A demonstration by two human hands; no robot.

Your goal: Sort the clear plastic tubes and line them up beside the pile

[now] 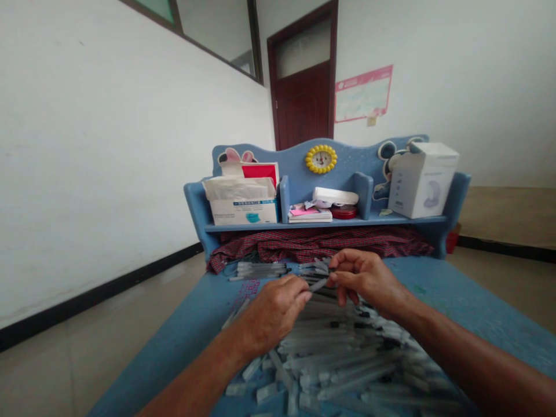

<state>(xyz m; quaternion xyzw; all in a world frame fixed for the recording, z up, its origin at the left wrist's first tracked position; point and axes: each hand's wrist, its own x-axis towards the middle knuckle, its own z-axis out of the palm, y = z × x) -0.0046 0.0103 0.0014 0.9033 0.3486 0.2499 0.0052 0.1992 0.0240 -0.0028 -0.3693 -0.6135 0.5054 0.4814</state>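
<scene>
Head view: one pen lies between both hands, at the pile's 11 o'clock, slanting toward 2 o'clock. Left grip: the left hand pinches the near end, thumb against fingers. Right grip: the right hand pinches the far end with its fingertips — fine contact blurred. Advised: keep force along the barrel, both ends aligned — clear of the loose pens on the bench.

Above the pen pile, your left hand and your right hand are holding one slim pen between them. A row of pens is lying to the pile's far left; directly behind the pile, a checked cloth is lying, and farther behind, a blue shelf is standing.
</scene>
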